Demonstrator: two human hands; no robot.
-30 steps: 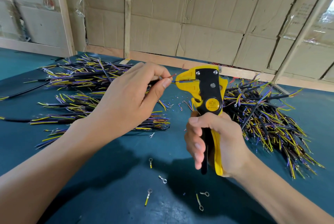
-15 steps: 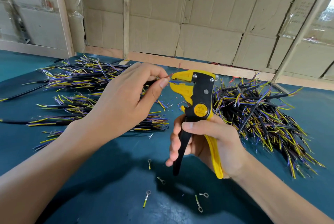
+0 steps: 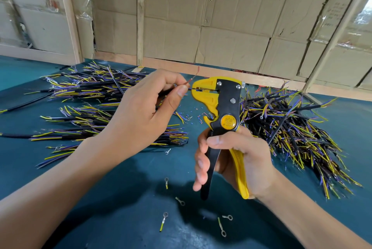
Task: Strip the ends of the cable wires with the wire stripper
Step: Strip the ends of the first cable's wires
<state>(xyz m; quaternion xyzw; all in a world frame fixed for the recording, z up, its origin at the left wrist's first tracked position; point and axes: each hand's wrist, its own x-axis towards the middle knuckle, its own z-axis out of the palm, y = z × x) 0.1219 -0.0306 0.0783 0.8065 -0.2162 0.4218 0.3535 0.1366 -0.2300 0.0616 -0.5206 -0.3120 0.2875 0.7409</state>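
Bundles of black-sheathed cable with yellow and purple wires [image 3: 96,128] lay left of the yellow-and-black wire stripper [image 3: 221,112] on the teal mat [image 3: 60,168]. Left of the stripper's head, the left hand [image 3: 145,116] pinched thin wires [image 3: 189,85], a blue one reaching into the yellow head. Below that head, the right hand [image 3: 237,160] gripped the handles, spread apart. Right of the stripper lay another cable heap [image 3: 291,132].
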